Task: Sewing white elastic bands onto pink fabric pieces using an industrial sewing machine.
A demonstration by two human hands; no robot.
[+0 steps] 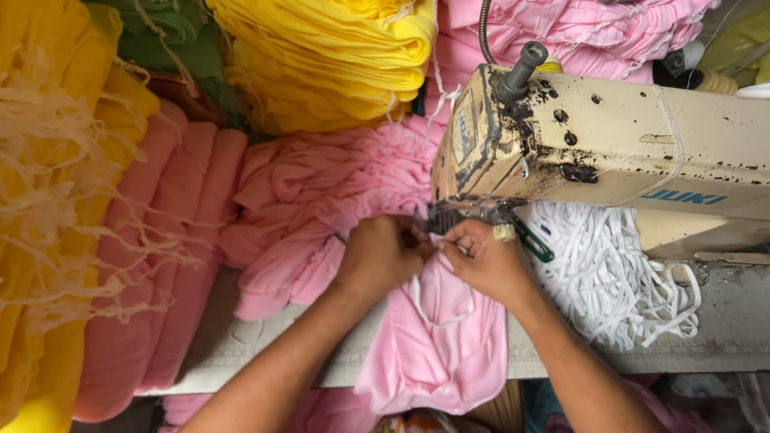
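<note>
Pinching pink fabric (437,337) under sewing machine (593,144) head, left hand (377,256) and right hand (481,261) both closed on it; white elastic pile (618,281) right of right hand; best keep edge flat, fingertips clear of needle

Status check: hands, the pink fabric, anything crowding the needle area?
Both hands, left hand and right hand, pinching pink fabric under sewing machine head. White elastic strip across fabric. Loose white elastic pile right of the needle.

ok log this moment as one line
left hand: pinching pink fabric | right hand: pinching same fabric at sewing machine needle | white elastic pile: right of hands
</note>
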